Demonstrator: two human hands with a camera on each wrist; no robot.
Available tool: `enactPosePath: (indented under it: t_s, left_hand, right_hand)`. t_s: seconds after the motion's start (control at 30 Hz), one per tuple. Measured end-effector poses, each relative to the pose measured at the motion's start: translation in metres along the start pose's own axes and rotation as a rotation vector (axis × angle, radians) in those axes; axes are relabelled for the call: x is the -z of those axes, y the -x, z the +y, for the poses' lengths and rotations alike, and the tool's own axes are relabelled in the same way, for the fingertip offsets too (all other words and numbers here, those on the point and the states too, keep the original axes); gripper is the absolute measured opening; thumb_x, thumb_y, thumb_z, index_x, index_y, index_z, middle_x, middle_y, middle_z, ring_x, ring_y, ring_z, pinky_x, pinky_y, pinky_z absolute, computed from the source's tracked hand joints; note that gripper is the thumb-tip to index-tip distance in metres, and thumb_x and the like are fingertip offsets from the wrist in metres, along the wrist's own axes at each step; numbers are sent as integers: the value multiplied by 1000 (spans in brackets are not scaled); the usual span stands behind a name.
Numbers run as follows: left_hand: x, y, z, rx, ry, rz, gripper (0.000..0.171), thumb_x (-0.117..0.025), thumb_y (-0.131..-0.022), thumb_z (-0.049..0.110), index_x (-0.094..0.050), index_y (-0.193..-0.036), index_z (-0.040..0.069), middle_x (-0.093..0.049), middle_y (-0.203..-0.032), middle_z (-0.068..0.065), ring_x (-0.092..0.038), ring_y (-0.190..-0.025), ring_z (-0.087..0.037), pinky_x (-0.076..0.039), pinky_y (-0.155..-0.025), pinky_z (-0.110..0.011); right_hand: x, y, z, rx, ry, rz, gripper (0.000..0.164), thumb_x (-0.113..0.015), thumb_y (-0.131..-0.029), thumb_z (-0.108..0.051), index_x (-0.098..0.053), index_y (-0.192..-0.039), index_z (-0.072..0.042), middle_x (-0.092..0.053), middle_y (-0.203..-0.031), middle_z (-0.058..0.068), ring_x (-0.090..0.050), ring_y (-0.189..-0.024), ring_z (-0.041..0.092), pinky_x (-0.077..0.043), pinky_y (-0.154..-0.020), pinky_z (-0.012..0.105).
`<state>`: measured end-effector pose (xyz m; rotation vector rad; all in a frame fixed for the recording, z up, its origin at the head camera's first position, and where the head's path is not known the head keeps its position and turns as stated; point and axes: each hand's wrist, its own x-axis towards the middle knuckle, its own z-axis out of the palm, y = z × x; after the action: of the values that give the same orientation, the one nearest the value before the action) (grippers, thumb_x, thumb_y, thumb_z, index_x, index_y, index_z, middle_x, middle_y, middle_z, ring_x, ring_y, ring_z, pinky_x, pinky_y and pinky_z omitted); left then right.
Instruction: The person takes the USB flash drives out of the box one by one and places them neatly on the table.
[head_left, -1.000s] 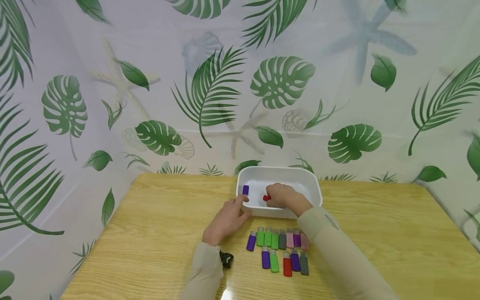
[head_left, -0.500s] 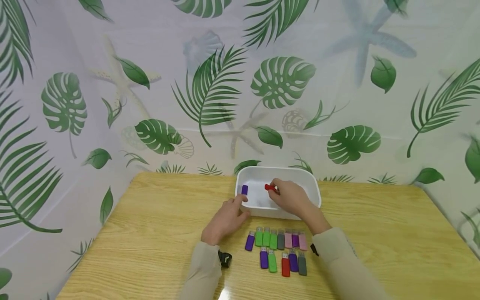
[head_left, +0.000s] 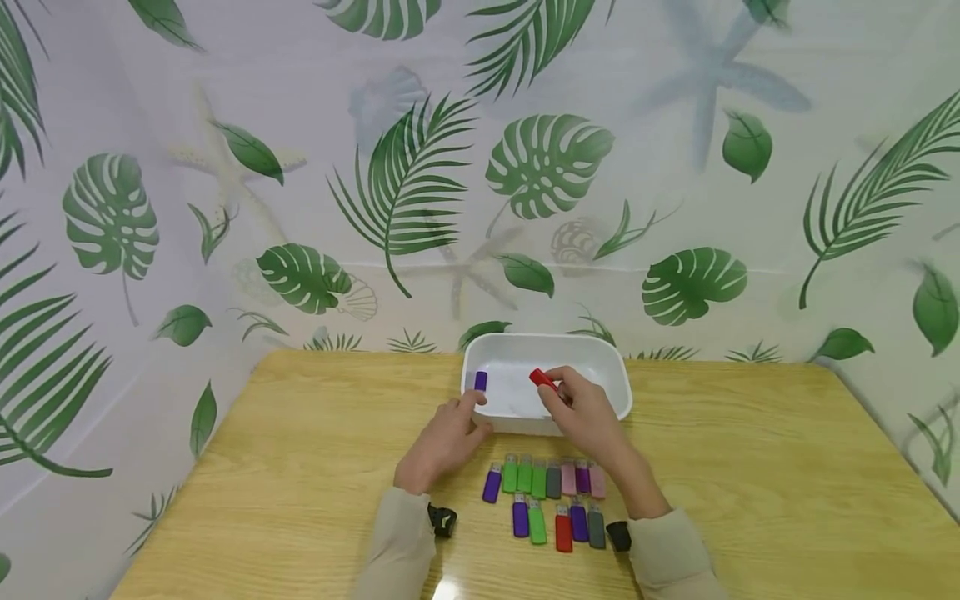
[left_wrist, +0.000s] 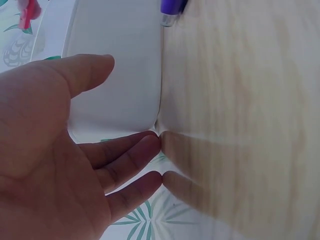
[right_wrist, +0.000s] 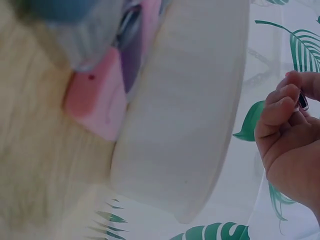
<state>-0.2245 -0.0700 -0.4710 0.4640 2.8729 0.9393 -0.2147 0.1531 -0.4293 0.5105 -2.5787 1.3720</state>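
My right hand (head_left: 588,417) pinches a red USB flash drive (head_left: 542,379) above the white plastic box (head_left: 551,425). In the right wrist view, that hand (right_wrist: 295,125) shows the drive's metal plug (right_wrist: 303,102) among its fingers. At the box's front left corner rests my left hand (head_left: 442,442). The left wrist view shows this hand (left_wrist: 55,145) with its fingers extended, the tips touching the table, and the thumb beside the box wall (left_wrist: 117,75). A purple flash drive (head_left: 480,381) lies inside the box at its left end.
Several flash drives lie in two rows before the box, including a green one (head_left: 537,523), a second red one (head_left: 563,530), a grey one (head_left: 596,527) and a pink one (head_left: 597,481). Behind the wooden table (head_left: 322,433) hangs a leaf-patterned cloth (head_left: 450,167).
My right hand has risen from the box floor with the red flash drive and drawn back a little, its wrist turning so the drive shows more. The left hand stays at the box corner.
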Motion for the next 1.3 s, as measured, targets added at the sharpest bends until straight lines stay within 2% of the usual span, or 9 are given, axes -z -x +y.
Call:
enactPosePath:
  t_s: [0.17, 0.33, 0.5, 0.63, 0.73, 0.87, 1.1, 1.23, 1.3]
  left_hand:
    - [2, 1, -3, -17, -7, 12, 38, -52, -97, 30, -44, -130, 14, -56, -122, -14, -52, -103, -25, -45, -87, -41]
    - [1, 3, -5, -1, 4, 12, 38, -53, -97, 31, -44, -130, 15, -56, -123, -13, -51, -101, -23, -45, -86, -40]
    - [1, 4, -4, -1, 17, 10, 38, -52, -97, 31, -44, -130, 15, -57, -118, -11, -50, -96, -21, -46, -84, -38]
    - [0, 3, -4, -11, 17, 13, 38, -52, -97, 29, -44, -131, 14, -58, -112, -9, -51, -92, -20, -46, -81, -37]
    - [0, 2, -3, -21, 11, 11, 38, -52, -97, 29, -44, -131, 14, -58, -108, -8, -52, -91, -19, -46, -80, -36]
    - [2, 1, -3, -38, -5, 8, 37, -52, -97, 29, -43, -130, 13, -59, -104, -7, -53, -88, -18, -46, -78, -34]
    - [4, -1, -4, -45, -21, 22, 37, -53, -97, 29, -43, -129, 14, -59, -100, -7, -52, -94, -22, -45, -82, -38]
    - [3, 0, -2, -31, -6, 13, 37, -53, -97, 31, -44, -129, 15, -59, -102, -8, -50, -96, -23, -45, -83, -39]
    - [2, 1, -2, -25, -3, 8, 37, -53, -96, 30, -44, -129, 14, -59, -103, -8, -50, -95, -22, -45, -82, -39]
  right_hand:
    - [0, 2, -6, -34, -63, -42, 24, -52, -97, -22, -49, -116, -7, -59, -67, 6, -48, -56, 17, -38, -48, 25]
    - [-1, 4, -11, -67, -60, -85, 24, -52, -97, -20, -46, -117, -9, -63, -74, 9, -46, -57, 16, -38, -51, 25]
    - [-2, 8, -16, -5, -10, -104, 14, -57, -92, -12, -54, -106, -11, -60, -75, 3, -47, -59, 14, -39, -52, 23]
    - [-4, 11, -20, 57, 45, -162, 10, -62, -90, -10, -62, -99, -13, -60, -78, -2, -50, -63, 13, -43, -55, 23]
    - [-7, 13, -25, 82, 71, -247, 9, -63, -89, -10, -66, -97, -13, -62, -80, -2, -51, -64, 12, -45, -57, 23]
    - [-15, 20, -34, 86, 99, -414, 6, -64, -88, -10, -66, -92, -14, -63, -79, -4, -52, -63, 8, -47, -58, 23]
    - [-45, 37, -53, 180, 286, -712, 8, -64, -88, -16, -60, -81, -18, -52, -69, -13, -46, -59, 1, -41, -56, 19]
    - [-55, 45, -53, 154, 337, -830, 14, -56, -94, -17, -56, -81, -17, -48, -64, -11, -43, -56, 2, -38, -53, 19]
    - [-58, 48, -52, 126, 356, -853, 14, -55, -94, -17, -55, -80, -17, -46, -63, -11, -42, -54, 2, -36, -51, 19]
